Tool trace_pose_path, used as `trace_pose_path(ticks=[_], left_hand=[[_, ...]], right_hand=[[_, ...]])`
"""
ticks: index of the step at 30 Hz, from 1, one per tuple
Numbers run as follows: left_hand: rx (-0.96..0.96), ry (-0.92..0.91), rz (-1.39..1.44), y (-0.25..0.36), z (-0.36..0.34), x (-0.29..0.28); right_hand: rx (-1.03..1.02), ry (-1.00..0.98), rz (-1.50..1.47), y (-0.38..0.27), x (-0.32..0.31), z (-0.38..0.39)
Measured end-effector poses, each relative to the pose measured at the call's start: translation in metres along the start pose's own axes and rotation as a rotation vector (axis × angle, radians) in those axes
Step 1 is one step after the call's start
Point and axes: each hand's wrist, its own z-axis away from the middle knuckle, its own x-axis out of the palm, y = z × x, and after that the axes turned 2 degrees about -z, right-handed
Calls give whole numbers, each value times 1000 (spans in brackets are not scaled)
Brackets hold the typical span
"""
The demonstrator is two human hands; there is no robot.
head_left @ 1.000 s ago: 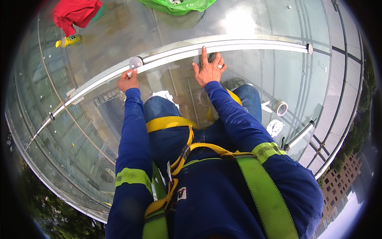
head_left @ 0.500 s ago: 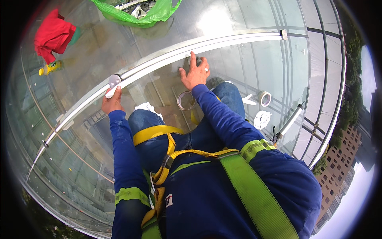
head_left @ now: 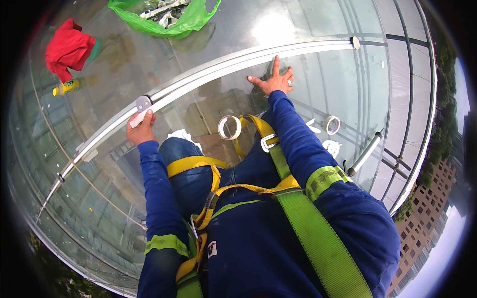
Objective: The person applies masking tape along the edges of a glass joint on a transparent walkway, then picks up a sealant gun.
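A long white strip of masking tape (head_left: 213,75) runs along the joint between glass panes, curving from the left up to the right. My left hand (head_left: 142,131) pinches its loose left end, just below a round metal fitting (head_left: 143,103). Out along the strip, my right hand (head_left: 277,82) is spread, its index fingertip at the tape's lower edge. Below and left of that hand, near my knees, a roll of masking tape (head_left: 229,127) stands on its edge. Another tape roll (head_left: 332,125) is to the right.
A green plastic bag (head_left: 196,24) of scraps sits at the far side. Red cloth (head_left: 68,47) and a yellow bottle (head_left: 65,87) lie far left. A rope (head_left: 94,187) crosses the glass at left. Near the right pane edge lies a white tube-shaped tool (head_left: 366,153).
My right hand has slid right along the tape strip, its fingers spreading wider. My left hand stays at the tape end. My right knee has shifted, leaving the nearer roll more exposed.
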Motion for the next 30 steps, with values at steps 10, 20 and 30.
trace_pose_path(ticks=[10, 20, 30], left_hand=[[151, 191, 58, -2, 6, 11], [11, 354, -41, -97, -35, 7], [110, 535, -130, -91, -33, 35]], right_hand=[[16, -95, 93, -5, -9, -8], [11, -122, 149, -8, 0, -11], [-27, -89, 68, 4, 27, -20]])
